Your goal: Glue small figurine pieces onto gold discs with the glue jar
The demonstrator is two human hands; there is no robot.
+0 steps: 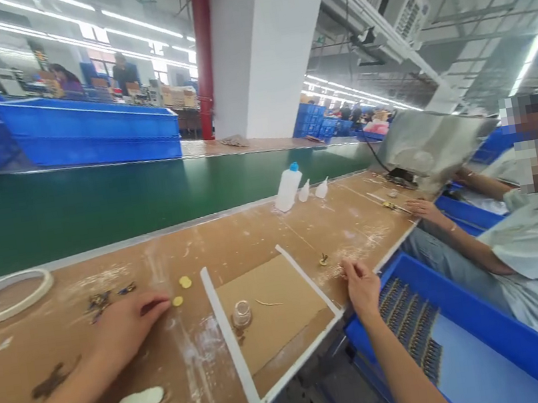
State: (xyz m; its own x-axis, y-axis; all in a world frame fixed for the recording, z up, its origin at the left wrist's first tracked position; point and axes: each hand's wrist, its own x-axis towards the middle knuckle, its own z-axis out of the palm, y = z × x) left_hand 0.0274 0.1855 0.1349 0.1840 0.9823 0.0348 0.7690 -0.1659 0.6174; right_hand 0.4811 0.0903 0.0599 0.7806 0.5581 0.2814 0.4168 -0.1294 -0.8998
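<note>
My left hand [128, 323] is over the left part of the brown bench, thumb and forefinger pinched together; anything between the tips is too small to make out. Just beyond those fingertips lies a small yellow disc [177, 301], with more yellow discs [185, 282] behind it. Several small dark metal parts [98, 301] lie behind the hand. My right hand [361, 285] is at the bench's front edge with its fingers closed; what they hold, if anything, is hidden. A small brass-coloured part [323, 260] stands on the bench to its left, apart from the fingers.
Between my hands are a cardboard sheet [286, 313] and a small clear jar [242, 314]. White bottle [288, 188], tape roll [8, 299] and white-handled tool [140, 400] lie around. A blue bin [501, 335] holds rows of parts. A co-worker [533, 243] sits right; a green conveyor [146, 193] runs behind.
</note>
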